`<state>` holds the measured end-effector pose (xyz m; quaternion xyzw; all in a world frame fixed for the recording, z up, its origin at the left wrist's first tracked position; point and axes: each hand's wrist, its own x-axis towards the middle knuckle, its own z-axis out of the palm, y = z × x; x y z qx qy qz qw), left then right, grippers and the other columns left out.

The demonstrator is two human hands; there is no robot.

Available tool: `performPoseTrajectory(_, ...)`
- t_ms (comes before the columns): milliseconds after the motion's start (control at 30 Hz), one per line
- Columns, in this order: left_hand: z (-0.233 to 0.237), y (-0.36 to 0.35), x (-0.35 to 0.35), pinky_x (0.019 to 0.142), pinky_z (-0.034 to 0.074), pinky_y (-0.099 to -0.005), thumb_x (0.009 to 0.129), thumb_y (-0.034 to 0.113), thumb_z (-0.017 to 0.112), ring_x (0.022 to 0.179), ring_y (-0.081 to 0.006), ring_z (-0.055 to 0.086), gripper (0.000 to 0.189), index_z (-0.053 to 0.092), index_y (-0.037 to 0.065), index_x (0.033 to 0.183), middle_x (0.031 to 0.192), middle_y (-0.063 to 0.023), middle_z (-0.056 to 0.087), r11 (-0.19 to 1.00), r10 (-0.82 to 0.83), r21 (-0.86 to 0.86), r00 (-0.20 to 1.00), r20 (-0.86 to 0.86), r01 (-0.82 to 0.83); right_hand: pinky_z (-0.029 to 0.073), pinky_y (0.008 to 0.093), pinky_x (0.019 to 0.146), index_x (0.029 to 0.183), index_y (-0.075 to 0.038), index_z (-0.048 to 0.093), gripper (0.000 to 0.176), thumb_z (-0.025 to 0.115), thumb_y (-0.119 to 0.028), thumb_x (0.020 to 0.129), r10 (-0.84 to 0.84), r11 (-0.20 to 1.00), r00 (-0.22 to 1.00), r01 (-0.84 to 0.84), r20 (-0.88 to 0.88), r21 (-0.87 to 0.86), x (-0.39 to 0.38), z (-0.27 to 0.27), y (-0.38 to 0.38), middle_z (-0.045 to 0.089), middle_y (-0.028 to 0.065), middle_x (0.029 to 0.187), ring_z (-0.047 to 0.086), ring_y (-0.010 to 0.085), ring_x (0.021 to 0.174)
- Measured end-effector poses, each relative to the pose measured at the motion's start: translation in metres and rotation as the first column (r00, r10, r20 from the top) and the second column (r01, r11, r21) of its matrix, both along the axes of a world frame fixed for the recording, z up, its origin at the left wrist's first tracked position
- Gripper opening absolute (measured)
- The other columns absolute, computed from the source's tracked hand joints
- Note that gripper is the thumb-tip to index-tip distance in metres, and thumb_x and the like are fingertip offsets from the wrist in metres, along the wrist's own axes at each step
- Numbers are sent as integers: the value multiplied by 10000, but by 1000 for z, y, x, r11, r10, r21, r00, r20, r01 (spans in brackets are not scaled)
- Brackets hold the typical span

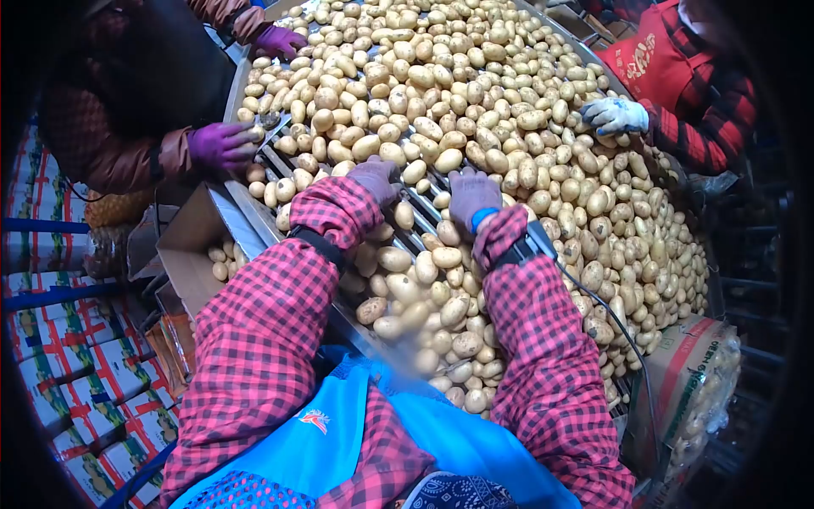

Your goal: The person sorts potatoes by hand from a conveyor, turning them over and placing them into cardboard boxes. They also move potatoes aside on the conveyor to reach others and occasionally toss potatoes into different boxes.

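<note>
Hundreds of potatoes (424,271), too many to count, are lying on the roller table (254,216), spreading from the person's blue apron (441,441) to the far end. Two purple-gloved hands are resting on them: the left hand (373,178) is curling over a few, grip unclear, while the right hand (472,193) is lying flat, fingers spread, holding nothing. Each potato is looking firm, smooth, light and prone to rolling, so cupping it around its middle seems best. Beyond, three co-workers' hands are showing: a purple glove (219,146) left, another purple glove (280,40) farther, a white glove (615,114) right.
</note>
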<state>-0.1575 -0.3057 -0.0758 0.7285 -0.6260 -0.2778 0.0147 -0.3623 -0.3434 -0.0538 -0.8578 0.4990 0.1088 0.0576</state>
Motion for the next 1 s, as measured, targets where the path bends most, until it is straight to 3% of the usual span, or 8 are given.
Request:
performPoseTrajectory(167, -2, 1, 13, 936, 481, -380, 774, 176, 671, 1072, -294, 603, 273, 693, 161, 1046, 1123, -134, 602, 998, -11, 62, 991, -130, 19, 515, 438, 852, 1028, -90, 693, 253, 603, -162, 803, -14, 999, 1000, 14, -11, 49, 7, -12, -33, 629, 183, 1095, 639, 329, 1015)
performPoseTrajectory(233, -2, 10, 14, 829, 523, -348, 760, 11, 621, 956, -280, 642, 271, 719, 128, 984, 1029, -112, 631, 992, 87, -52, 919, -385, -116, 509, 430, 861, 1046, -94, 682, 265, 608, -182, 808, 1, 999, 1000, -3, 21, 53, 4, -8, -30, 627, 181, 1093, 632, 328, 1013)
performPoseTrajectory(300, 9, 16, 10, 834, 524, -328, 744, -41, 606, 962, -275, 648, 377, 704, 140, 1060, 1042, -100, 648, 981, 147, -50, 891, -431, -186, 501, 431, 867, 1063, -99, 669, 279, 618, -208, 811, -36, 998, 965, 20, 260, 65, -4, 17, -13, 630, 178, 1069, 626, 329, 1000)
performPoseTrajectory(367, 19, 21, 0, 833, 526, -324, 720, -33, 633, 972, -277, 644, 424, 686, 145, 1100, 1057, -99, 647, 909, -112, -415, 937, -331, -38, 508, 433, 837, 1055, -115, 654, 267, 629, -212, 807, 58, 995, 949, -80, 309, 58, 0, 10, -1, 643, 158, 1014, 630, 322, 977)
performPoseTrajectory(433, 36, 11, -20, 855, 519, -394, 709, 18, 675, 1023, -303, 632, 535, 605, 168, 1218, 1098, -118, 639, 933, -265, -271, 961, -73, 237, 525, 425, 777, 1004, -139, 653, 196, 603, -197, 824, 22, 1000, 997, -21, 69, -18, 22, 4, 17, 659, 132, 992, 650, 289, 950)
performPoseTrajectory(500, 57, 10, -48, 872, 508, -427, 748, 105, 675, 1042, -323, 628, 494, 565, 164, 1226, 1099, -144, 638, 973, -213, -83, 977, 31, 215, 533, 407, 685, 958, -158, 653, 153, 561, -199, 843, 71, 987, 998, -70, -2, -144, 33, -15, 14, 678, 114, 929, 677, 253, 845)
performPoseTrajectory(700, 11, 0, -48, 890, 501, -442, 928, 265, 483, 1090, -338, 619, 315, 551, 106, 1193, 1261, -186, 583, 990, -135, 54, 985, 104, 130, 518, 448, 825, 1093, -85, 657, 367, 607, -312, 810, 215, 933, 976, -213, 26, 291, 13, -1, -13, 694, 157, 1016, 661, 342, 973)
performPoseTrajectory(1000, 26, 2, -37, 848, 502, -384, 684, 137, 712, 967, -313, 648, 390, 658, 149, 1070, 999, -141, 679, 993, -97, 50, 972, -213, 110, 510, 451, 817, 1010, -143, 672, 351, 689, -373, 746, -9, 987, 962, -36, 272, 159, 17, -11, 3, 689, 152, 966, 651, 331, 931)
